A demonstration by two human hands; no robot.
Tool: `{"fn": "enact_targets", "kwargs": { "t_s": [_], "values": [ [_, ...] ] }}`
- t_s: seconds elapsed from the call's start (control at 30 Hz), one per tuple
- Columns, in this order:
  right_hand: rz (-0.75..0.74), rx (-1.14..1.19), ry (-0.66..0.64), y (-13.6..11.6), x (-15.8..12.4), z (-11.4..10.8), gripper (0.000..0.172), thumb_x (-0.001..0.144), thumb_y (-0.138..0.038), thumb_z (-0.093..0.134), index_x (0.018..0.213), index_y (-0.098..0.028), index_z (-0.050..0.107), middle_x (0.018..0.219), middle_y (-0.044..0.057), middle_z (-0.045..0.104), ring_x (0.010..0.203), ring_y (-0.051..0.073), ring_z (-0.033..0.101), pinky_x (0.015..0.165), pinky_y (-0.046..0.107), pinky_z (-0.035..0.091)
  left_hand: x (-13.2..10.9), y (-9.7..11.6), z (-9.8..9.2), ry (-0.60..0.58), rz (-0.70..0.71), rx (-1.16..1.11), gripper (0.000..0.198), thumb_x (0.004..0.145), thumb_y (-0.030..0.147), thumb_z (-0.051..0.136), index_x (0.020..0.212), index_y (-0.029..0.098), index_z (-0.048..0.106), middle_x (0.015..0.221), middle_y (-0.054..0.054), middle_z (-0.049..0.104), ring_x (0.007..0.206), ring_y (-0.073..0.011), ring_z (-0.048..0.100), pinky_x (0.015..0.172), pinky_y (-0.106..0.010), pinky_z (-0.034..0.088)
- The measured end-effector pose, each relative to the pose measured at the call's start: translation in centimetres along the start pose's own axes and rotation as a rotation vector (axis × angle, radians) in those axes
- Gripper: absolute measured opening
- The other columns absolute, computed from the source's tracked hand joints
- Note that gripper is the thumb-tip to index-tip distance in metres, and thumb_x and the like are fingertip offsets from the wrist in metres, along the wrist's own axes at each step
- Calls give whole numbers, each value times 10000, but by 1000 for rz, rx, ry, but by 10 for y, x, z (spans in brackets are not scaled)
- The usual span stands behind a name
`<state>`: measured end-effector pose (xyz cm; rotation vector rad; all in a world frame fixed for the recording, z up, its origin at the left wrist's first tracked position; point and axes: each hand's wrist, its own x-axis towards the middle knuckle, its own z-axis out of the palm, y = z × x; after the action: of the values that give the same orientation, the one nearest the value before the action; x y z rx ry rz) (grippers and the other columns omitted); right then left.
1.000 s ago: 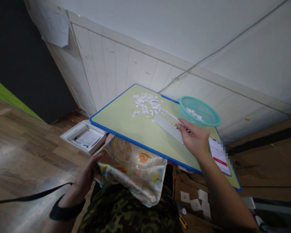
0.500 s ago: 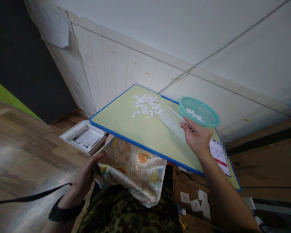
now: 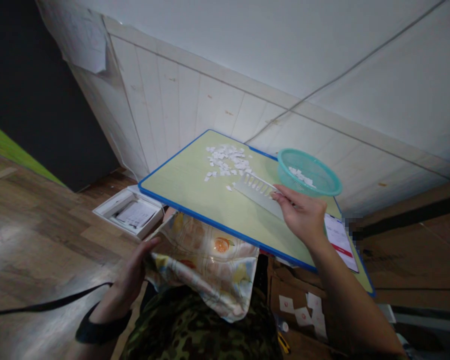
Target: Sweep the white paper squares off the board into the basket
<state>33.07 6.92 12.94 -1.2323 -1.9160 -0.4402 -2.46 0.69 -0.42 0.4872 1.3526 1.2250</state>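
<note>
My right hand (image 3: 303, 212) grips the end of a white plastic panel (image 3: 260, 196) with a row of slots. The panel tilts over the table (image 3: 180, 175), its far end beside a small loose scrap and the scattered pile of white paper scraps (image 3: 228, 159). Just beyond my right hand stands a turquoise mesh basket (image 3: 322, 172) with more scraps inside. Below the table's front edge my left hand (image 3: 135, 270) pinches the edge of a fruit-patterned cloth (image 3: 206, 265), which sags over my lap. Part of the fingers is behind the cloth.
A phone (image 3: 343, 245) lies at the table's right end. On the floor to the left sits an open white box (image 3: 129, 212) with papers. Below right, a cardboard box (image 3: 285, 285) has several white cards on it. The white wall (image 3: 195, 95) closes off the far side.
My right hand has moved the slotted panel left and slightly toward me, and its far end is now lower, by a loose scrap. My left hand and the cloth stay almost still.
</note>
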Motion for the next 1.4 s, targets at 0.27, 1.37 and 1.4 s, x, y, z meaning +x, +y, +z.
{"fn": "enact_targets", "kwargs": {
  "t_s": [0.27,1.37,1.4],
  "values": [
    [25,57,32,-1,9,3,199,838,-258,637,997,-217,749,928,30,749,707,177,720,619,257,559,1,0,-3,22,0,31,323,678,472,692,871,224,763,931,-17,787,1016,-297,657,731,-315,536],
    [-49,-57,-131,31,49,8,211,842,-299,617,999,-261,752,895,23,755,695,183,714,597,256,504,-6,5,8,-45,16,-28,269,696,426,701,881,250,782,963,-5,792,1194,-312,572,958,-347,466],
    [-44,-34,-117,30,47,9,209,841,-299,619,998,-262,752,902,20,754,708,182,715,609,258,513,-5,4,8,-36,16,-31,254,695,420,704,871,254,782,964,2,790,1203,-307,564,960,-339,463]
  ]
}}
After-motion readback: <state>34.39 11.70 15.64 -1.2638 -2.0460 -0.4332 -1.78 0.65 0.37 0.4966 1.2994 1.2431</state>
